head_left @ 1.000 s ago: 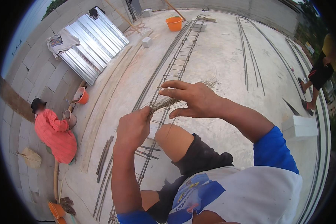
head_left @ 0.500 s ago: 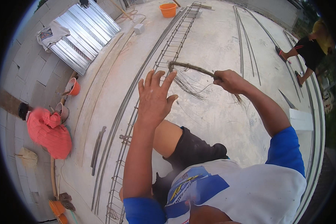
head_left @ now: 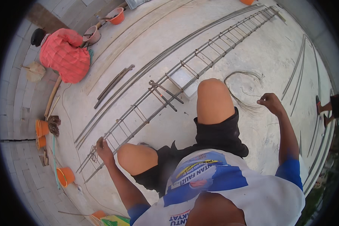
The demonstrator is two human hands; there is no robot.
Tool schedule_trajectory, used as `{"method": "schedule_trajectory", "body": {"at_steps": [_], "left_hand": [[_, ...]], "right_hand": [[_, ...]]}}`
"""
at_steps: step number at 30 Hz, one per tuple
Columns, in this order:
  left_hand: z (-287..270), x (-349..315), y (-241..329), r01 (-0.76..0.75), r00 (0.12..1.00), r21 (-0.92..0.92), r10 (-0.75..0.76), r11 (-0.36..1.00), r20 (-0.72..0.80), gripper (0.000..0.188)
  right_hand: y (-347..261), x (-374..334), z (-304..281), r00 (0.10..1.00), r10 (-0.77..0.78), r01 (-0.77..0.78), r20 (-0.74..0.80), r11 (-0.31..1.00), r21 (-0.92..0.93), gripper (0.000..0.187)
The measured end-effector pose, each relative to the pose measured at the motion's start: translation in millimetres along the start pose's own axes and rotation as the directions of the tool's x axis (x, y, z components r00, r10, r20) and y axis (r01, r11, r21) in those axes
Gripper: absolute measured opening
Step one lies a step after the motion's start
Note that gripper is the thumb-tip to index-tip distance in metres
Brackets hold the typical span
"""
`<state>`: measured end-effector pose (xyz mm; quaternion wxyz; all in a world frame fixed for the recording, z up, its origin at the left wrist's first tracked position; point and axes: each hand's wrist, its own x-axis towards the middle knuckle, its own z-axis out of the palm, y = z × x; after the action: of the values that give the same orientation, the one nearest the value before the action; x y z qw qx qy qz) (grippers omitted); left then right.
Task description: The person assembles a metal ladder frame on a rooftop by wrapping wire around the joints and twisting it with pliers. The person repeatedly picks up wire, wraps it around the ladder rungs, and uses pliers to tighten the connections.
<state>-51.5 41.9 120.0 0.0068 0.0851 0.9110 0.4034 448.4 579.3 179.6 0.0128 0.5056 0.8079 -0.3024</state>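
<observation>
- Right hand [head_left: 272, 104] — fingers pinching a thin wire [head_left: 250, 95], beside the wire bundle [head_left: 232, 95] on the floor [head_left: 263, 139]
- Left hand [head_left: 105, 151] is near the lower-left end of the steel frame [head_left: 197, 76]; I cannot tell whether its fingers touch it
- A light pinch should keep the wire from kinking
- Pincers [head_left: 164, 94] lie across the frame — best left within reach

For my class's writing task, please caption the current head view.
Left hand beside a steel frame, right hand near a curved bundle of thin wire, pincers lying on the frame.
</observation>
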Motion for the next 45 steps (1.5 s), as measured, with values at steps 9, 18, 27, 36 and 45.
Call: {"method": "schedule_trajectory", "body": {"at_steps": [9, 18, 27, 36, 45], "left_hand": [[114.6, -289.1, -87.7, 0.166, 0.566, 0.199, -0.258, 0.966, 0.783, 0.034], [95.8, -219.6, 137.9, 0.34, 0.409, -0.733, 0.609, 0.59, 0.68, 0.033], [109.5, -118.2, 68.2, 0.496, 0.227, -0.652, 0.639, 0.574, 0.735, 0.033], [157.1, -104.9, -222.3, 0.039, 0.465, 0.506, -0.464, 0.862, 0.754, 0.033], [156.5, -127.5, -317.1, -0.148, 0.395, 0.593, -0.502, 0.792, 0.769, 0.032]], "right_hand": [[-170.0, 95.8, -13.8, 0.97, -0.241, 0.238, 0.017, 0.943, -0.234, 0.041], [-387.3, 186.9, 153.1, 0.622, -0.665, 0.783, 0.413, 0.546, -0.299, 0.038], [-512.3, 203.1, 333.5, 0.486, -0.338, 0.768, 0.806, 0.605, -0.21, 0.029], [-487.6, 240.8, 352.6, 0.547, -0.267, 0.638, 0.793, 0.746, -0.189, 0.052], [-450.7, 206.3, 319.4, 0.754, -0.313, 0.458, 0.577, 0.881, -0.12, 0.065]]}}
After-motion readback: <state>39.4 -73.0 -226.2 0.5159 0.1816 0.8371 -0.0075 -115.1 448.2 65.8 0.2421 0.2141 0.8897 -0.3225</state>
